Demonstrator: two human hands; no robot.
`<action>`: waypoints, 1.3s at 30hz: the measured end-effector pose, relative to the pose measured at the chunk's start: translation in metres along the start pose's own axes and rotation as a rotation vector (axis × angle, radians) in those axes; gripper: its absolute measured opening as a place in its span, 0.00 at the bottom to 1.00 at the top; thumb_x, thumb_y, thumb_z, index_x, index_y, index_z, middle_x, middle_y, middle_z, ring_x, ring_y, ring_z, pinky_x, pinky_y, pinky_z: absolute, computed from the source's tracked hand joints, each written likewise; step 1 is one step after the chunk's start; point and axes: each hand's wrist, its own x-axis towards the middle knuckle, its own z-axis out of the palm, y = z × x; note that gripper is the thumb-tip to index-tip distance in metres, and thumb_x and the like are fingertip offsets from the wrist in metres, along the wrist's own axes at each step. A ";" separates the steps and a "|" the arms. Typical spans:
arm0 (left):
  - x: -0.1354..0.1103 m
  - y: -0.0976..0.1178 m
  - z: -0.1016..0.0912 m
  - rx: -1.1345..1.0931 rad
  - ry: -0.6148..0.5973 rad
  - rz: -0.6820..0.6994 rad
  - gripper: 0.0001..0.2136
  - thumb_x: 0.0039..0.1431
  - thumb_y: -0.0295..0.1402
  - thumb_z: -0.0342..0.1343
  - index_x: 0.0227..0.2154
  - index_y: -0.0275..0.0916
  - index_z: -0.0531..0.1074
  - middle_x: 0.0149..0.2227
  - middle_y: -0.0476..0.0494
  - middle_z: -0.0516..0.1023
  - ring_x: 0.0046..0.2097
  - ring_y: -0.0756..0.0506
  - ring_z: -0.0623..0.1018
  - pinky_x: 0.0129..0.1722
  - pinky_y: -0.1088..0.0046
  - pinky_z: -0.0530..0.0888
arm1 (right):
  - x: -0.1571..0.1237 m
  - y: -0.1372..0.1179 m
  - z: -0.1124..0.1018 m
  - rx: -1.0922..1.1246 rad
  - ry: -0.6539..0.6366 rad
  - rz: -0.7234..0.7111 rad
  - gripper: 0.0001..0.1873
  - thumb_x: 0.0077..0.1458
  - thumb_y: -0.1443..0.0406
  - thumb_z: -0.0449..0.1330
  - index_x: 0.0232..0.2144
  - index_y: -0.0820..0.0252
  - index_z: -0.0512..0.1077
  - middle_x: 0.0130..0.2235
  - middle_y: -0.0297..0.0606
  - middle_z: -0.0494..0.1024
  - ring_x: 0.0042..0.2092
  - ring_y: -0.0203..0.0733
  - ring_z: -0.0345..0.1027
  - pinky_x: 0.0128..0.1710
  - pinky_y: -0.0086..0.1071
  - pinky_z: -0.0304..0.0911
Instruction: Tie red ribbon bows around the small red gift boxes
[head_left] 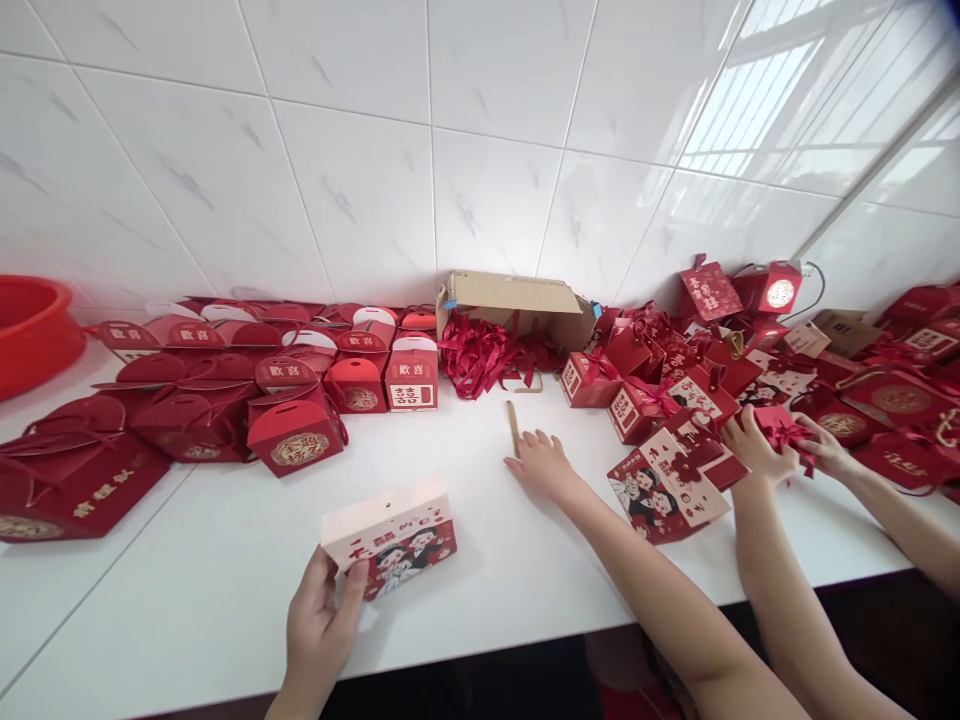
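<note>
My left hand (322, 625) grips a flat folded gift box (391, 537), pink-white on top with a red cartoon-printed face, just above the white counter (225, 610) near its front edge. My right hand (541, 465) reaches forward over the middle of the counter, fingers apart and holding nothing. Its fingertips are at a thin tan strip (514, 425) lying on the counter. A similar flat printed box (664, 490) lies just right of that hand.
Assembled red gift boxes (296, 432) crowd the left and back. An open cardboard carton (517, 300) spills red ribbons (480, 358) by the tiled wall. Another person's two hands (787, 448) work a red bow amid more red boxes at right. A red basin (30, 330) sits far left.
</note>
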 end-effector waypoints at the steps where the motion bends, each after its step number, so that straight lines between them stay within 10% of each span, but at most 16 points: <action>1: 0.000 -0.002 -0.001 0.004 -0.005 -0.001 0.21 0.57 0.50 0.53 0.45 0.40 0.68 0.46 0.39 0.77 0.48 0.38 0.77 0.49 0.64 0.74 | 0.000 0.007 -0.004 -0.009 0.011 0.034 0.20 0.62 0.60 0.51 0.50 0.69 0.72 0.57 0.59 0.69 0.62 0.64 0.54 0.60 0.58 0.46; 8: 0.010 -0.009 0.001 0.161 -0.218 0.088 0.22 0.60 0.47 0.49 0.52 0.40 0.66 0.48 0.36 0.76 0.51 0.36 0.76 0.47 0.61 0.75 | 0.018 0.030 -0.019 0.028 0.208 0.187 0.18 0.62 0.63 0.49 0.48 0.65 0.72 0.60 0.57 0.62 0.57 0.59 0.61 0.52 0.49 0.60; 15: 0.013 -0.005 0.021 0.866 -0.398 0.310 0.24 0.60 0.48 0.47 0.54 0.41 0.70 0.63 0.36 0.64 0.66 0.32 0.56 0.62 0.46 0.54 | 0.047 -0.022 0.027 0.110 0.236 -0.004 0.27 0.62 0.62 0.48 0.62 0.61 0.58 0.68 0.48 0.47 0.68 0.51 0.43 0.63 0.48 0.46; 23: 0.016 -0.009 0.027 0.971 -0.386 0.325 0.28 0.62 0.48 0.43 0.59 0.36 0.64 0.65 0.31 0.58 0.67 0.33 0.54 0.62 0.47 0.55 | 0.060 -0.024 0.039 0.121 0.164 -0.018 0.29 0.66 0.56 0.43 0.64 0.61 0.55 0.68 0.49 0.50 0.68 0.58 0.39 0.64 0.49 0.40; 30: 0.014 0.006 0.032 1.071 -0.274 0.246 0.22 0.65 0.37 0.37 0.53 0.38 0.70 0.66 0.34 0.57 0.66 0.33 0.57 0.61 0.52 0.58 | 0.030 -0.021 0.040 0.119 0.188 -0.064 0.24 0.67 0.60 0.44 0.61 0.62 0.59 0.66 0.47 0.55 0.67 0.52 0.43 0.64 0.46 0.42; 39: 0.014 0.009 0.038 1.082 -0.297 0.192 0.30 0.64 0.50 0.34 0.60 0.38 0.64 0.67 0.30 0.52 0.68 0.29 0.50 0.62 0.52 0.52 | -0.046 -0.025 0.051 0.102 0.164 -0.074 0.26 0.67 0.58 0.42 0.63 0.59 0.56 0.67 0.45 0.52 0.68 0.51 0.42 0.64 0.46 0.41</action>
